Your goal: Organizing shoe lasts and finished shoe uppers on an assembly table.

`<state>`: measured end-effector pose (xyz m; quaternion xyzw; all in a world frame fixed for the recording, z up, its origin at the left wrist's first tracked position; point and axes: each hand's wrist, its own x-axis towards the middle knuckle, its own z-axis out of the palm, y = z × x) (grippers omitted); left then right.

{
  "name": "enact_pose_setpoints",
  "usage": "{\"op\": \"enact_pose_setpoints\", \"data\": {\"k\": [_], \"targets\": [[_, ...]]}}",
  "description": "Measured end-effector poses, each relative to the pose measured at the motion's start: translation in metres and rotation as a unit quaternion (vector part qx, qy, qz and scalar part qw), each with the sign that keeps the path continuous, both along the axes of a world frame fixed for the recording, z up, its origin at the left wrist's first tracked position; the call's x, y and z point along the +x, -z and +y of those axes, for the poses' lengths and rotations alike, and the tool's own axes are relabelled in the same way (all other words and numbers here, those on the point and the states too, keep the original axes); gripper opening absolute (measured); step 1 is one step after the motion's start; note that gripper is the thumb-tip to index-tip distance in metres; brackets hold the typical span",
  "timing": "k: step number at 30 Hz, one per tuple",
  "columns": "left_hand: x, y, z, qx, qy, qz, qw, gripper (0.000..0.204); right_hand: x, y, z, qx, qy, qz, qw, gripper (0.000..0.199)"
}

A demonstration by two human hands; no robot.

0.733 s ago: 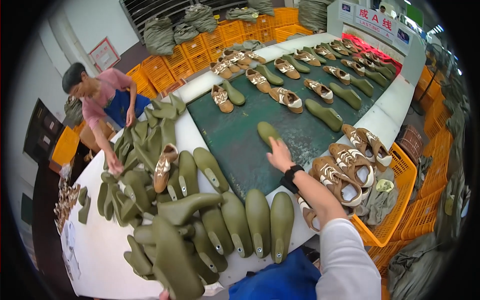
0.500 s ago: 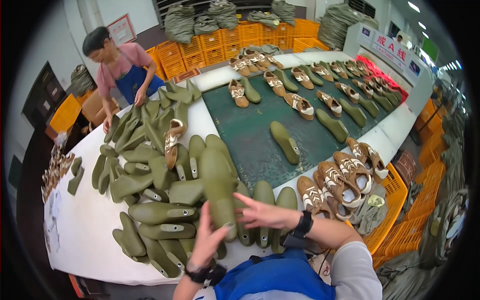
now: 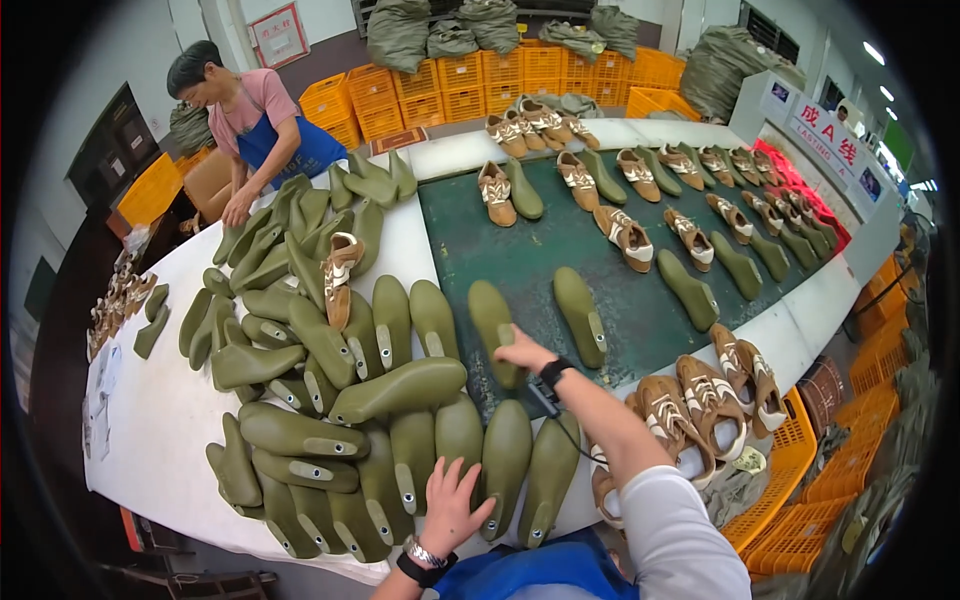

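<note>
Near the left edge of the green belt (image 3: 450, 225), my right hand (image 3: 527, 349) grips the heel end of an olive-green shoe last (image 3: 487, 312). This last lies on or just above the belt, left of another green last (image 3: 578, 315). My left hand (image 3: 453, 505) is open, fingers spread, at the near row of lasts, touching or just over a last (image 3: 459, 440). Beside it stand two more near-row lasts, a middle one (image 3: 507, 465) and an end one (image 3: 549, 475). A jumbled pile of lasts (image 3: 300, 350) spreads to the left, with one brown-and-white sneaker (image 3: 340, 275) on top.
Sneakers and lasts stand in rows along the belt's far part. Several brown sneakers (image 3: 712, 400) sit at the right by an orange crate (image 3: 785, 455). Across the white table (image 3: 150, 405), a co-worker in a blue apron (image 3: 300, 150) handles lasts. Stacked orange crates (image 3: 480, 85) line the wall.
My right hand has moved forward over the belt with the last. My left hand has let go of that last and dropped back to the near row. The view has shifted slightly.
</note>
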<state>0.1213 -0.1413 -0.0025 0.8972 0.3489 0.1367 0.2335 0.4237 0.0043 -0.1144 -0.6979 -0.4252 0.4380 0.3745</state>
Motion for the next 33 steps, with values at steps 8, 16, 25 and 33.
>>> {"op": "enact_pose_setpoints", "data": {"k": [8, 16, 25, 33], "targets": [[-0.004, 0.043, -0.037, 0.073, -0.096, 0.086, 0.989, 0.062, -0.052, 0.011, 0.020, -0.132, -0.102, -0.146, 0.975, 0.103], [0.003, 0.054, -0.041, 0.135, -0.104, 0.045, 0.984, 0.058, -0.014, -0.007, -0.003, 0.008, -0.231, -0.212, 0.950, 0.088], [-0.004, 0.069, -0.042, 0.193, -0.128, 0.015, 0.973, 0.057, -0.014, -0.203, -0.240, 0.186, -0.314, -0.067, 0.929, 0.046], [-0.096, 0.063, -0.145, -0.170, 0.010, -0.173, 0.970, 0.052, -0.053, -0.059, -0.470, -0.143, -0.297, 0.182, 0.926, 0.032]]}}
